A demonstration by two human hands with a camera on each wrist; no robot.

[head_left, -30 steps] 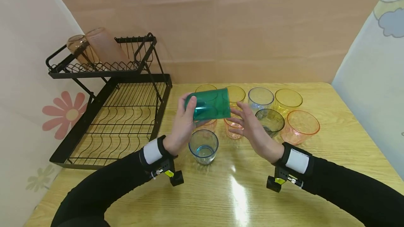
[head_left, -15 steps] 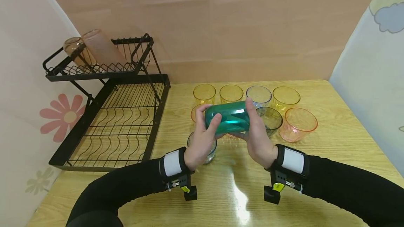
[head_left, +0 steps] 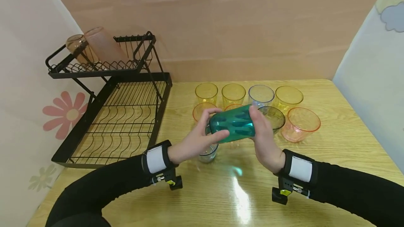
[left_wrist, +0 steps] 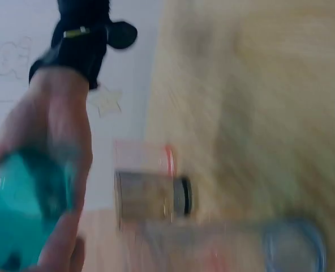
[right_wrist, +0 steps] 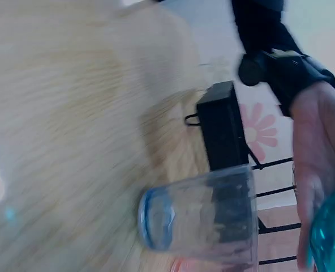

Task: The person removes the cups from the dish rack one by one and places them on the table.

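A translucent green drinking glass (head_left: 235, 123) lies on its side in the air between my two hands, its right end tilted up. My left hand (head_left: 197, 139) holds its left end, thumb stretched along the near side and fingers over the top. Around the right end, my right hand (head_left: 265, 141) grips it, thumb uppermost. The right hand (left_wrist: 57, 147) on the green glass (left_wrist: 20, 204) also shows, blurred, in the left wrist view. Below the left hand a clear blue-rimmed glass (head_left: 208, 155) stands upright, partly hidden.
Several coloured glasses stand upright behind the hands, among them a yellow glass (head_left: 233, 95), a dark glass (head_left: 274, 118) and a pink glass (head_left: 300, 125). A black two-tier dish rack (head_left: 115, 74) is at the left, with an amber glass (head_left: 77, 46) and a pink tumbler (head_left: 104, 45) leaning on top.
The right hand has come in from the right and taken hold of the green glass. The glass has moved right and lower, and its tilt has increased; the left thumb now lies straighter.
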